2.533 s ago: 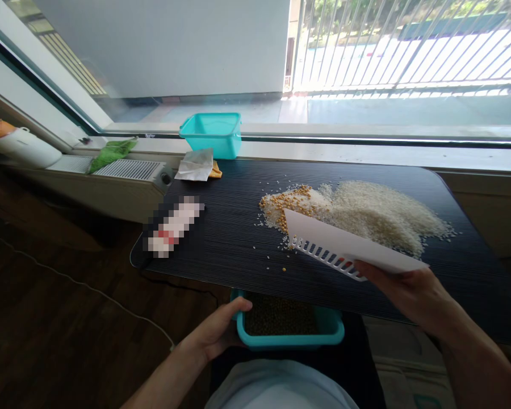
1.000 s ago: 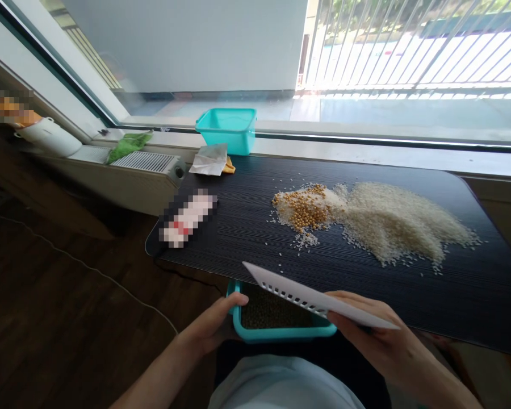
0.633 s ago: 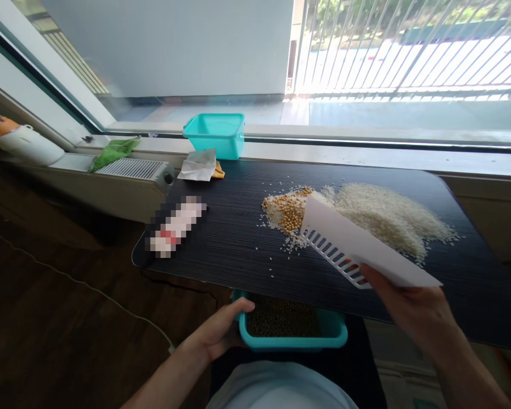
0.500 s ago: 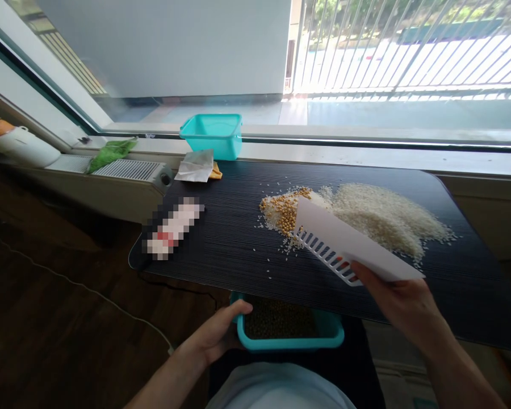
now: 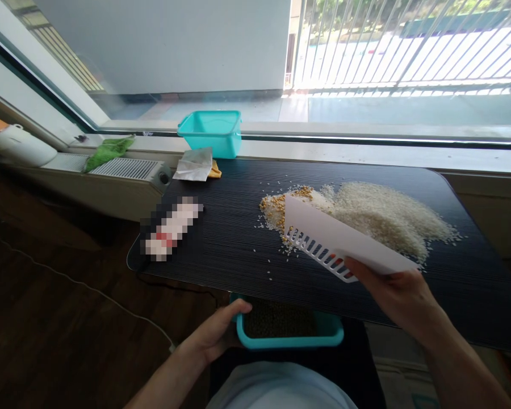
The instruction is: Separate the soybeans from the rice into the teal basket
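My right hand (image 5: 402,295) grips a white plastic slotted piece (image 5: 340,236), flat-sided with a row of slots along its lower edge. Its far end lies against small round yellow grains, like dried peas (image 5: 304,193), mixed with rice at the left of a long rice heap (image 5: 383,213). It hides part of both. Below the table edge, my left hand (image 5: 225,324) holds the left side of a turquoise plastic bin (image 5: 292,343), thumb over the rim and the other fingers hidden. Dark small grains (image 5: 281,321) fill the visible part of that bin.
The dark tabletop (image 5: 221,238) carries a blurred-out pinkish item (image 5: 172,230) at left. A paper packet (image 5: 193,165) lies near the back edge. Another turquoise bin (image 5: 215,136) stands by the window. A green cloth (image 5: 111,152) rests on the radiator (image 5: 128,168). A cable (image 5: 89,292) crosses the floor.
My right hand has moved slightly left with the slotted piece, which now covers more of the yellow grains. My left hand stays on the bin.
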`<action>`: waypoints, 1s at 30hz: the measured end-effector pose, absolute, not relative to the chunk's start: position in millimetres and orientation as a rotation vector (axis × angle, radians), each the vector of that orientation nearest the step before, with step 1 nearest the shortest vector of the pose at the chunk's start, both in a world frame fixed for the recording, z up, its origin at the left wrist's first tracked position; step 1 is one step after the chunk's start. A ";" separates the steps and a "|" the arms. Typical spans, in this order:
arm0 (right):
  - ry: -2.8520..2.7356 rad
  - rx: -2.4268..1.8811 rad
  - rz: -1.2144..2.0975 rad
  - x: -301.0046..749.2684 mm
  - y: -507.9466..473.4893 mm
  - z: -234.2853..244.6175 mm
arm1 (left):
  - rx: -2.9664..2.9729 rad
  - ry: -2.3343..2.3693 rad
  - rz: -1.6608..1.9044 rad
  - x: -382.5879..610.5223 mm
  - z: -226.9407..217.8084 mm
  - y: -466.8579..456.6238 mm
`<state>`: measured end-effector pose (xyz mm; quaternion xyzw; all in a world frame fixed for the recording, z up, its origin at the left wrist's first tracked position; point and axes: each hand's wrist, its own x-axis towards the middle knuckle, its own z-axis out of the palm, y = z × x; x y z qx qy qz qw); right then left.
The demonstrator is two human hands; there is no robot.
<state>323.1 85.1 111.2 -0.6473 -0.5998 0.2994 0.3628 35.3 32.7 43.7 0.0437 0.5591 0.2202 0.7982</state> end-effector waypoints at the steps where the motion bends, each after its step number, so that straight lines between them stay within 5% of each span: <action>1: -1.547 -1.676 0.755 324.0 85.1 110.8 | 0.097 1.204 0.473 35.2 44.1 32.8; 30: -1.485 -1.594 0.888 313.1 85.2 106.6 | 0.100 1.191 0.498 22.0 37.0 31.3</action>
